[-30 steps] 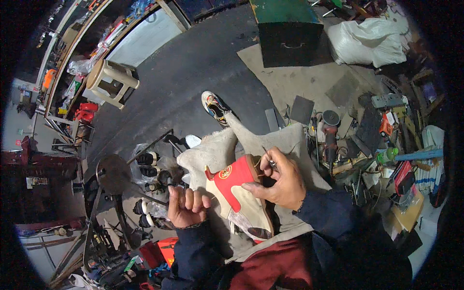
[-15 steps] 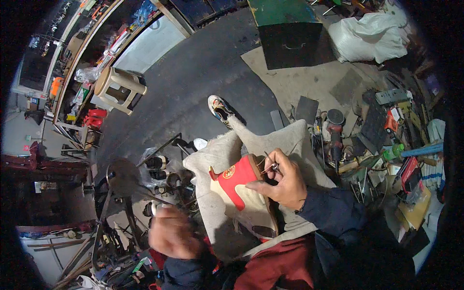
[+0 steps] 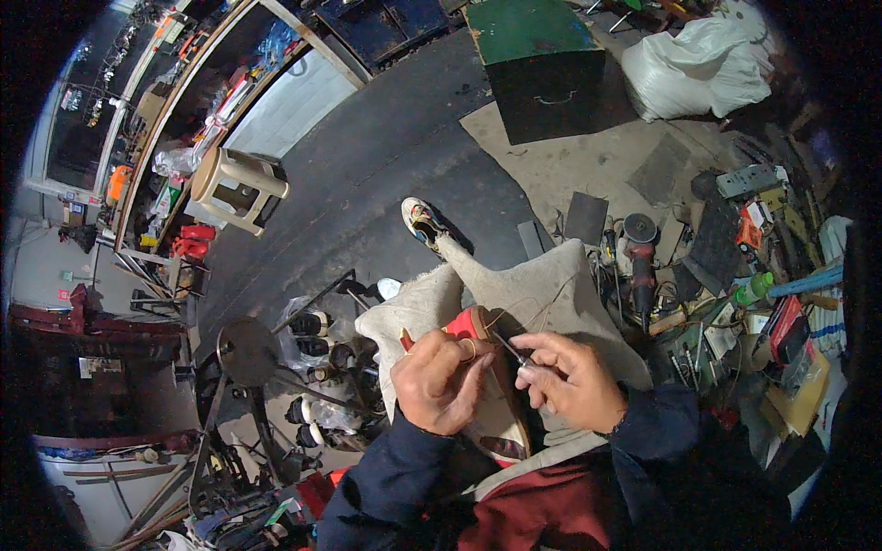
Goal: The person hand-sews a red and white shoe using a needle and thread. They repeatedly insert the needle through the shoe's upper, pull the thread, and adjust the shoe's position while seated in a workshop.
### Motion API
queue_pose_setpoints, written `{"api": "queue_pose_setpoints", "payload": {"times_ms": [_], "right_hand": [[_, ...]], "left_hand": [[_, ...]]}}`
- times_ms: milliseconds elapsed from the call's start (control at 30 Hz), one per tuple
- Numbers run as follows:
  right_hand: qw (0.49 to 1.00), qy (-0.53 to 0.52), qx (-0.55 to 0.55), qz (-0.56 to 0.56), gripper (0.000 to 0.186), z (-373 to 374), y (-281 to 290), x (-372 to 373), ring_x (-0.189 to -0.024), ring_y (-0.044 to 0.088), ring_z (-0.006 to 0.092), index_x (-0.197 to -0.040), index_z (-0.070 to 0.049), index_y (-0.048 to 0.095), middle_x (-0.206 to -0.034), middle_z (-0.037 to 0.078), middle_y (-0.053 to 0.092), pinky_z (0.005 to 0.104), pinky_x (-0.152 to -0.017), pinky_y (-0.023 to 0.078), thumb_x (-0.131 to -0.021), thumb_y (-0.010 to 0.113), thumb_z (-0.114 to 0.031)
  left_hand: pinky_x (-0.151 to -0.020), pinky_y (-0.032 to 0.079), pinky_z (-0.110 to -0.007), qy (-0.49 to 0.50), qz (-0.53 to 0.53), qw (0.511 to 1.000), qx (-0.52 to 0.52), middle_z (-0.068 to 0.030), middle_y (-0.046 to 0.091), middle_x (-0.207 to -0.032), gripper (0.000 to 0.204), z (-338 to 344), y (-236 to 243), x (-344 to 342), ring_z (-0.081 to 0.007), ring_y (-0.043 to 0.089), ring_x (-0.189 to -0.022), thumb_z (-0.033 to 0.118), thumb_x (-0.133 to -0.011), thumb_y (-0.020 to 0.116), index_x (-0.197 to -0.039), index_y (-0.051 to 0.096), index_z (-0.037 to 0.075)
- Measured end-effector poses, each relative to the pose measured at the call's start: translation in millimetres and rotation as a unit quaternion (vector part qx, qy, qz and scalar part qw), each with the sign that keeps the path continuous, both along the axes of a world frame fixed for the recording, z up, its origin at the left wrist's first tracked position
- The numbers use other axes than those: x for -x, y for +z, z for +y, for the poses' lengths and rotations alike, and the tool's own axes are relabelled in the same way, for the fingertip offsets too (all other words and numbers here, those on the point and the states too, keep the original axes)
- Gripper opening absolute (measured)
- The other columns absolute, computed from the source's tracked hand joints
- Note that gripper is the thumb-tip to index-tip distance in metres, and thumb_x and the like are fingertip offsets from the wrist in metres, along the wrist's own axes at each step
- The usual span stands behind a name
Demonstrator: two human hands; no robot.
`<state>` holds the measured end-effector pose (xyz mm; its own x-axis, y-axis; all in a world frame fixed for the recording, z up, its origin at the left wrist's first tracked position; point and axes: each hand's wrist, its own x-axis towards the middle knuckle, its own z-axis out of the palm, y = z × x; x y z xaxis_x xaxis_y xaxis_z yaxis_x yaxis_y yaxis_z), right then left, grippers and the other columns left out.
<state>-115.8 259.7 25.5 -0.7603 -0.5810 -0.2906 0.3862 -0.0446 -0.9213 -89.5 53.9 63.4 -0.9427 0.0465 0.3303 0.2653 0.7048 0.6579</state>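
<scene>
A red and cream shoe (image 3: 465,325) lies across my lap on a pale cloth apron (image 3: 514,281), its sole edge toward the right. My right hand (image 3: 577,381) grips an awl (image 3: 511,349), its thin metal shaft pointing at the shoe's sole edge. Over the shoe's upper, my left hand (image 3: 439,381) is closed in a pinch, thumb against fingers; what it holds I cannot make out. A thin thread (image 3: 528,301) loops above the sole edge near the awl. Both hands hide much of the shoe's middle.
An angle grinder (image 3: 640,262) lies at right among scattered tools, beside a green bottle (image 3: 755,289). On the left stand a metal stand with a round plate (image 3: 246,353) and a beige stool (image 3: 241,190). A green-topped box (image 3: 542,78) and white sack (image 3: 695,73) stand ahead.
My left hand has come up and right from beside my lap to the shoe, now closed over it. My right hand has shifted slightly right and down, away from the shoe's upper.
</scene>
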Motion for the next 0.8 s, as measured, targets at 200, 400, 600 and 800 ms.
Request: {"api": "queue_pose_setpoints", "payload": {"times_ms": [200,400,600,800], "right_hand": [[0.989,-0.013,-0.013,0.147,0.022,-7,-9,27,-0.068,0.057,0.0069,-0.117,-0.001,0.061,-0.086,0.005,0.067,0.0257,-0.061,0.048,-0.095,0.062,-0.006],[0.979,0.016,0.128,0.155,0.012,35,-3,55,-0.061,0.052,0.0064,-0.095,-0.004,0.065,-0.076,-0.002,0.060,0.0248,-0.055,0.042,-0.094,0.064,-0.016],[0.849,-0.325,0.417,-0.015,0.028,111,-14,101,-0.046,0.028,0.0065,-0.100,-0.005,0.058,-0.063,-0.005,0.036,0.0239,-0.043,0.024,-0.105,0.047,-0.030],[0.826,-0.427,0.358,0.089,0.044,134,-2,107,-0.051,0.034,0.0053,-0.136,0.002,0.048,-0.099,0.004,0.061,0.0216,-0.045,0.031,-0.104,0.048,-0.028]], "left_hand": [[-0.059,0.047,-0.028,0.052,-0.020,0.998,-0.038,-0.0097,0.061,-0.072,0.004,8,1,4,-0.0177,0.060,-0.061,0.000,-0.084,0.068,-0.086,0.065,0.000],[-0.058,0.049,-0.027,0.089,-0.074,0.985,-0.128,-0.0102,0.064,-0.071,0.003,12,3,5,-0.0159,0.063,-0.059,0.000,-0.086,0.064,-0.086,0.062,-0.001],[-0.061,0.045,-0.023,0.102,-0.091,0.987,-0.080,-0.0037,0.062,-0.073,0.004,9,1,6,-0.0074,0.055,-0.064,0.002,-0.089,0.064,-0.087,0.062,0.000],[-0.060,0.048,-0.025,0.097,-0.085,0.978,-0.166,-0.0059,0.065,-0.073,0.003,6,-2,2,-0.0119,0.060,-0.061,0.002,-0.090,0.063,-0.088,0.062,0.000]]}}
